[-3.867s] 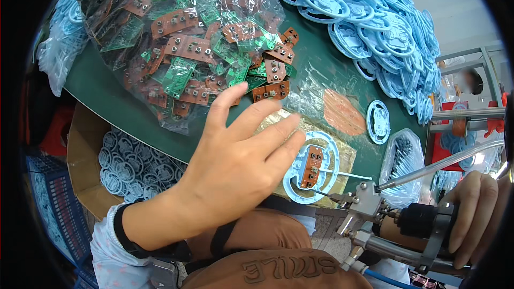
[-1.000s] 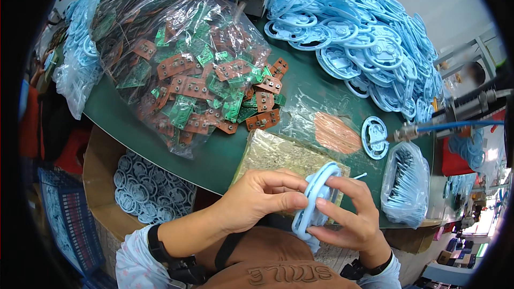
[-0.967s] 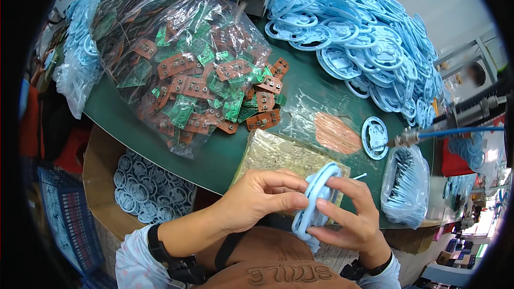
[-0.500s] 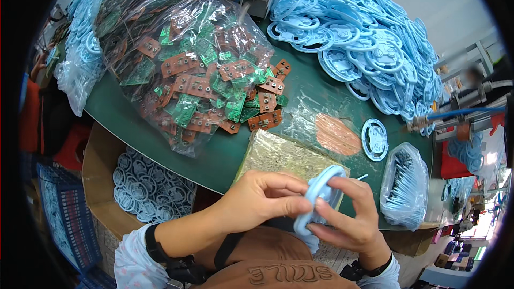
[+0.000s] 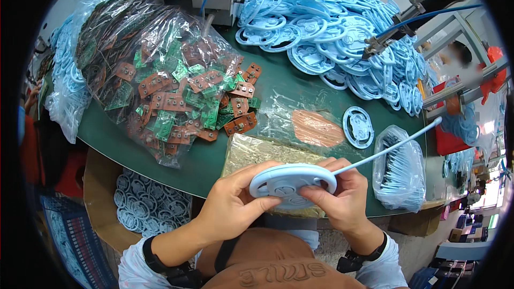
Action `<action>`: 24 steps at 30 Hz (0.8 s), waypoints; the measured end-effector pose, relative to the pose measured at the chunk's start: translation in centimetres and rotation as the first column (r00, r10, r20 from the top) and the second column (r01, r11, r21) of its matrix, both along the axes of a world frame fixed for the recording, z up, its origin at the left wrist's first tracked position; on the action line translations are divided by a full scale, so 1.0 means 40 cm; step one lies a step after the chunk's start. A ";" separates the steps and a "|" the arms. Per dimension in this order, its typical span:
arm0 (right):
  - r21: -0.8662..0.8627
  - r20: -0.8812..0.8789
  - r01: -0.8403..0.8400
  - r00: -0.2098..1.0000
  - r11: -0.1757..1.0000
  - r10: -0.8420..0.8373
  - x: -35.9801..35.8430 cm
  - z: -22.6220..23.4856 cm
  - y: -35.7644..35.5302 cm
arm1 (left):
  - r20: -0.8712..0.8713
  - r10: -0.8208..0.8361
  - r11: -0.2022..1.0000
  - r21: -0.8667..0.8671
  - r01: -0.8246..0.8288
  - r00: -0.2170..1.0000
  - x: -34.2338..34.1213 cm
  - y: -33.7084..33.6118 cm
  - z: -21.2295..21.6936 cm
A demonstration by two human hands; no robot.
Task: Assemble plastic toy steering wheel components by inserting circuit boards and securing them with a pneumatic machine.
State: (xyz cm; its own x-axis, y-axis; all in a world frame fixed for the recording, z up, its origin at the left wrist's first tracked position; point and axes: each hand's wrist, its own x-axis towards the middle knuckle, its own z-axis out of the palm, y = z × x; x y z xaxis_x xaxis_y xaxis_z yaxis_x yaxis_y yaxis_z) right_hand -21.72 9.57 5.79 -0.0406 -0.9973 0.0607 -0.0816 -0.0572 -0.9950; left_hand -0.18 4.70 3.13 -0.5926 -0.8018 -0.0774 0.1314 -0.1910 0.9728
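Observation:
A light-blue plastic toy steering wheel (image 5: 287, 186) is held between both hands above the near edge of the table. My left hand (image 5: 227, 203) pinches its left rim, thumb on the near face and fingers behind. My right hand (image 5: 342, 195) grips the right side, its thumb pressing near the hub. A thin light-blue rod (image 5: 393, 148) with a rounded tip slants up to the right from behind the right fingers. Its lower end is hidden, so whether it joins the wheel I cannot tell. Just beyond the hands lies a yellowish block (image 5: 267, 150) under clear film.
A clear bag (image 5: 187, 37) spills brown and green circuit boards (image 5: 171, 101) at left. Blue wheels pile up (image 5: 332, 27) at the back, with one single wheel (image 5: 358, 127) nearer. A bag of blue rods (image 5: 399, 176) stands right. A carton of wheels (image 5: 99, 192) sits below left.
The wheel has turned from edge-on to a flatter tilt showing its hub. The rod now sticks out far to the right. The whole view has shifted slightly.

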 end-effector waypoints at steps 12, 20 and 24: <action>-0.156 -0.767 -0.397 0.625 0.905 0.142 -0.055 0.070 0.008 | 0.633 -0.091 0.401 -0.684 0.610 0.769 -0.036 -0.082 -0.007; -0.538 -0.024 0.265 0.944 0.800 -0.330 -0.257 0.303 -0.193 | 0.723 -0.106 0.472 -0.568 0.674 0.683 -0.040 -0.127 0.021; -0.415 -0.041 -0.254 0.965 0.873 0.261 -0.315 0.380 -0.178 | 0.653 -0.169 0.420 -0.630 0.653 0.739 -0.036 -0.164 -0.008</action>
State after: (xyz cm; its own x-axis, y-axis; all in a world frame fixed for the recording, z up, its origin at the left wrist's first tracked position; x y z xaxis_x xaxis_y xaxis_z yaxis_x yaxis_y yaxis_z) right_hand -34.33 2.46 21.00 0.2097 -0.8568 0.4711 0.0079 -0.4803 -0.8771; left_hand -1.64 -1.86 2.82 -0.9482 -0.3058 0.0860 -0.1909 0.7651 0.6149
